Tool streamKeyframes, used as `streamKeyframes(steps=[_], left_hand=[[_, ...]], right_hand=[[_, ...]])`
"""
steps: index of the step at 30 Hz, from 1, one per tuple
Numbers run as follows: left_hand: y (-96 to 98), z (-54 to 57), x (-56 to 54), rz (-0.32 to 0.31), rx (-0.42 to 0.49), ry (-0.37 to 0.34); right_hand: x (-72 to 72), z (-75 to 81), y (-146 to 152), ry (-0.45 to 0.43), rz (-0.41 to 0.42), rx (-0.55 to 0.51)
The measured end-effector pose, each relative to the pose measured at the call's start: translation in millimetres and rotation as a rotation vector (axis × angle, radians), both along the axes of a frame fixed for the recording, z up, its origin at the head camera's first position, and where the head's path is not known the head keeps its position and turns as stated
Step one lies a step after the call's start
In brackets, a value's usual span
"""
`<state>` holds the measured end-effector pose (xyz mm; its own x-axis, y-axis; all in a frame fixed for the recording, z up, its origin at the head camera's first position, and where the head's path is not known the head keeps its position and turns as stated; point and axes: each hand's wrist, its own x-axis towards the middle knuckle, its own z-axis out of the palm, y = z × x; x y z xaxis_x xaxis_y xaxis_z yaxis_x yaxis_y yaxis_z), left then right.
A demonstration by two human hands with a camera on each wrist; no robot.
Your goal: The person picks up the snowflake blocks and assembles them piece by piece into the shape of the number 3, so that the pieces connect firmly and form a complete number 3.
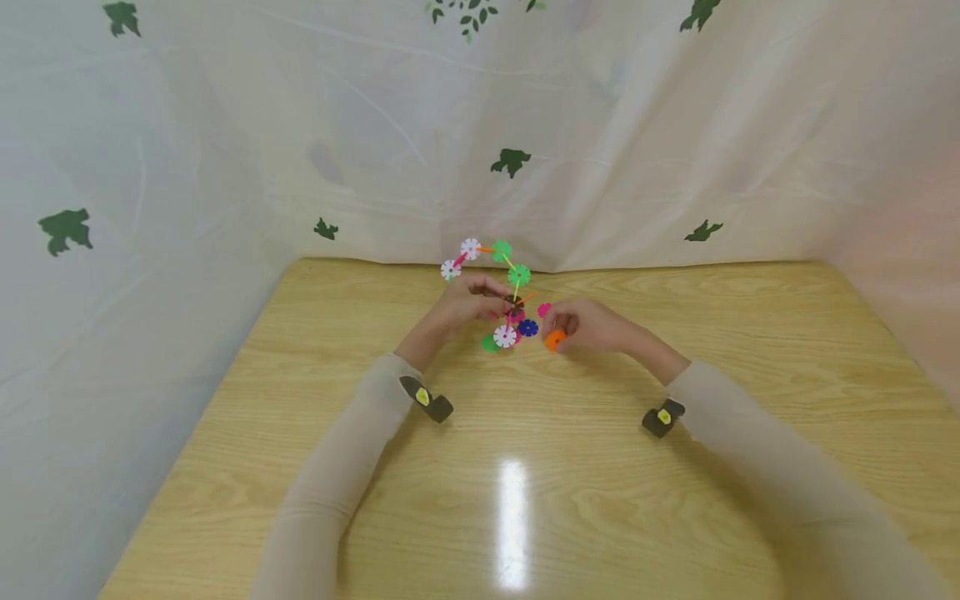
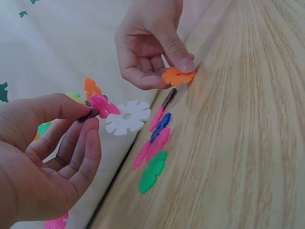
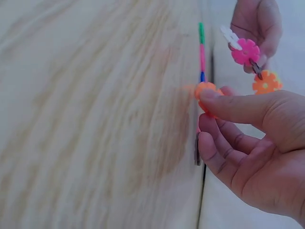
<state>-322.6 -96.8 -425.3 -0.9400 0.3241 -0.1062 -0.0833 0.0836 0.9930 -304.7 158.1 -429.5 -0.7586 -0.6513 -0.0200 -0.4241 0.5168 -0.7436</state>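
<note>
My left hand (image 1: 471,302) pinches a dark brown notched disc (image 2: 88,115) between thumb and fingertips. That disc belongs to a curved chain of interlocked flower-shaped discs, held above the table. A pink disc (image 2: 102,105) and a white disc (image 2: 127,117) extend from the chain's near end, with an orange disc (image 3: 267,83) beside them. Green discs (image 1: 519,275) and white discs (image 1: 471,248) form the arc behind the hand. To the right, my right hand (image 1: 592,325) pinches a separate orange disc (image 2: 178,77) under its thumb, apart from the chain and low over the tabletop.
Several loose discs lie in a row on the wooden table (image 1: 300,433): green (image 2: 153,172), pink (image 2: 160,143), blue (image 2: 160,128) and dark brown (image 2: 169,98). A pale curtain (image 1: 390,150) with leaf patterns hangs along the table's back edge.
</note>
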Motion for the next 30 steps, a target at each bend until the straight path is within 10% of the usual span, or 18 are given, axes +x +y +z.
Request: streamKeyframes(steps=[15, 30], left_hand=[[1.7, -2.3, 0.8, -0.021, -0.008, 0.001], [3.3, 1.5, 4.3, -0.019, -0.004, -0.010]], right_hand=[[-12.1, 20.2, 7.1, -0.086, -0.334, -0.234], [-10.9, 15.9, -1.7, -0.251, -0.432, -0.568]])
